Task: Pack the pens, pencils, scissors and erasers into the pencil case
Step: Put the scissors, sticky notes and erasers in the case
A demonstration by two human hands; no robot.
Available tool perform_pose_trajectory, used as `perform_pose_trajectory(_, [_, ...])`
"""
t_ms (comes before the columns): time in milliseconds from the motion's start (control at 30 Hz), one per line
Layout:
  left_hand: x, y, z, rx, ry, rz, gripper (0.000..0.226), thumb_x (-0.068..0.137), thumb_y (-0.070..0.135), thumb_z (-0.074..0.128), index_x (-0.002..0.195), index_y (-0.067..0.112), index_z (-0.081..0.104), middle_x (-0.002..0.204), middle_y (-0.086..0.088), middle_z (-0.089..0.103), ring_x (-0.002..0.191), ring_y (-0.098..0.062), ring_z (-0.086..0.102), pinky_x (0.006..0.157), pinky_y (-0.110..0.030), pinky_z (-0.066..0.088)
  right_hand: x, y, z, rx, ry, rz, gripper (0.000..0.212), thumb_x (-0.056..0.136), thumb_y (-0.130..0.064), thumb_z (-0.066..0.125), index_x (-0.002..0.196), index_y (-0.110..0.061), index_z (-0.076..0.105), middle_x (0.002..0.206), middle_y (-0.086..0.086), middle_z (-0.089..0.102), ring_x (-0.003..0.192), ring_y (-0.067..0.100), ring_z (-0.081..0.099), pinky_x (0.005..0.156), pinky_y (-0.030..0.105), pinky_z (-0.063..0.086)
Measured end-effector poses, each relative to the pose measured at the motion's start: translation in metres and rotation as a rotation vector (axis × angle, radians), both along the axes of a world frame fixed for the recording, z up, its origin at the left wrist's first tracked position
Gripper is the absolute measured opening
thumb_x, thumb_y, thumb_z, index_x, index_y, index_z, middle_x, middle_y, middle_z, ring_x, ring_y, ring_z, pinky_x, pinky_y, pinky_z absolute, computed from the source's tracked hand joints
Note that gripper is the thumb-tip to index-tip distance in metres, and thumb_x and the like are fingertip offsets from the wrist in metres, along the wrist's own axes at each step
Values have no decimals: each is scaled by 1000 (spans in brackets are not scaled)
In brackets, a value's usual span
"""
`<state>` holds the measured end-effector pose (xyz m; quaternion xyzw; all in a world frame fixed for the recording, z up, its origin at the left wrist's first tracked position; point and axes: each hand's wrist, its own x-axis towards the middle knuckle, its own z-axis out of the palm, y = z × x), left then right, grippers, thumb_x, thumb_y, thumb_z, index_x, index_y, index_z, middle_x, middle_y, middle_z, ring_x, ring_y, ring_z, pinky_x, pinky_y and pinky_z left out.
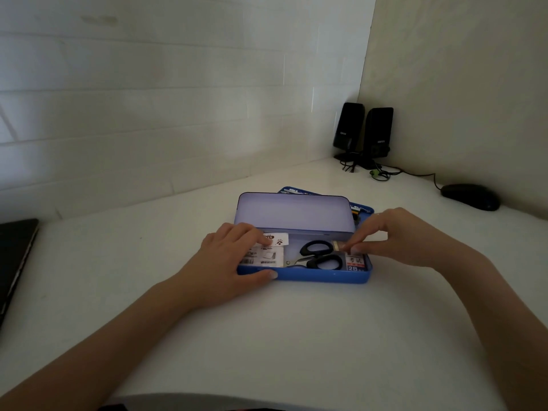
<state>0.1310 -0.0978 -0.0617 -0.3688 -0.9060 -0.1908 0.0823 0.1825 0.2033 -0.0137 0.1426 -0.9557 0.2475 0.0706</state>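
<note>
A blue pencil case (323, 276) lies open on the white desk, its lid (293, 213) standing up behind it. Inside are black-handled scissors (318, 256), white erasers in printed wrappers (267, 256) at the left and a 2B eraser (354, 264) at the right. My left hand (234, 262) grips the case's left end, thumb on the front wall and fingers on the white erasers. My right hand (394, 237) pinches a small metal-banded piece (338, 245), perhaps a pencil's end, at the case's right side.
A blue tray (360, 210) with more stationery lies behind the lid. Two black speakers (363, 133) with cables stand in the back corner, a black mouse (470, 196) to their right. A dark laptop (14, 262) sits at the desk's left edge. Walls enclose the back and right.
</note>
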Motion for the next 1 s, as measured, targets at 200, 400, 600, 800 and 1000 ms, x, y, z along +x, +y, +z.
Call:
perform_pose_trajectory(200, [5, 25, 21, -27, 360, -119, 56, 81, 68, 37, 121, 33, 54, 135, 11, 49, 126, -10, 36, 111, -41, 22, 0, -4, 0, 31, 39, 8, 22, 80, -9, 70, 84, -30, 76, 80, -26, 67, 86, -9, 61, 71, 1, 42])
perform_pose_trajectory(400, [-1, 99, 29, -169, 158, -369, 50, 84, 63, 31, 105, 33, 66, 133, 11, 51, 127, -8, 37, 113, -42, 18, -2, 0, -2, 34, 60, 6, 22, 81, -10, 69, 86, -30, 75, 72, -37, 63, 82, -10, 61, 73, 2, 41])
perform_pose_trajectory(600, [-14, 104, 20, -68, -113, -298, 39, 92, 51, 41, 114, 30, 65, 146, 5, 42, 132, -12, 38, 108, -44, 32, -3, -1, 0, 62, 26, -24, 24, 84, -9, 64, 88, -30, 74, 84, -18, 68, 84, 2, 62, 74, 6, 43])
perform_pose_trajectory(800, [-16, 104, 17, -32, -135, -295, 45, 89, 52, 34, 106, 26, 66, 144, 6, 45, 131, -8, 39, 107, -45, 33, -3, -3, -3, 109, -15, 0, 16, 79, -19, 70, 79, -34, 71, 86, -14, 58, 81, 14, 55, 72, 22, 44])
perform_pose_trajectory(1000, [-17, 104, 14, 5, -140, -297, 41, 93, 47, 35, 107, 25, 66, 142, 6, 47, 131, -8, 40, 107, -45, 33, -3, -9, -6, 108, 22, -176, 25, 67, -56, 62, 81, -36, 63, 92, -10, 54, 77, 3, 51, 70, 34, 46])
